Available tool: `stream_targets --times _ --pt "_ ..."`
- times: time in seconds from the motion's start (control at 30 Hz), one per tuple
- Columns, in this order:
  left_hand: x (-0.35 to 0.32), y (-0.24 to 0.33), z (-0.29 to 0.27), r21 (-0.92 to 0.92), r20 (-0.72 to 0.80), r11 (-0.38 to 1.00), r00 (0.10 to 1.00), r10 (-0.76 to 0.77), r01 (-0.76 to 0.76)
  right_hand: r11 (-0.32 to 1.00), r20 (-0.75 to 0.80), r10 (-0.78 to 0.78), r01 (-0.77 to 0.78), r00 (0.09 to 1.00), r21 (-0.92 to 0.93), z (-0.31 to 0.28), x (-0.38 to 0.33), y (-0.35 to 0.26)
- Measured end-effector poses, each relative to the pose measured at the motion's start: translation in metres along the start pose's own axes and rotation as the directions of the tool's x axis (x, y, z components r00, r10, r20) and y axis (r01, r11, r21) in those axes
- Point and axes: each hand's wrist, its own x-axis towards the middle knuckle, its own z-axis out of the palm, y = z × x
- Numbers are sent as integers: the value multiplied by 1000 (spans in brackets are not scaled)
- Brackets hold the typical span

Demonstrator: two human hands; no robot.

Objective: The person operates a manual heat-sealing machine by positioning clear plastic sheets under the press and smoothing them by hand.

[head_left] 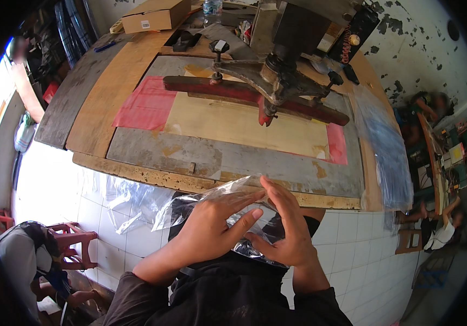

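Note:
Over my lap, a crinkled clear plastic bag (217, 190) is held between my two hands. My left hand (209, 225) has its fingers stretched against the plastic and its thumb raised apart. Facing it, my right hand (289, 228) curves round the other side, its fingers pointing up and its thumb reaching inward. The fingertips of both hands come close together near the table's front edge. Part of the bag is hidden behind the hands, and its lower folds shine below them.
Ahead stands a worktable (100, 81) with a press; its red bar (298, 107) spans a tan sheet (233, 122) edged in pink. Clear plastic sheets (388, 157) hang over the right edge. More loose plastic (136, 198) hangs at left. People sit on both sides, one near a red stool (76, 244).

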Motion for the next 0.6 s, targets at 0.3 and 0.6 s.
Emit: stream_targets --times 0.3,0.6 --pt "-8 -20 12 -381 -69 919 994 83 -103 980 -22 139 -134 990 145 7 -12 7" --pt "-6 -23 -1 -110 -157 951 950 271 -290 910 97 352 -364 931 198 13 -23 8"
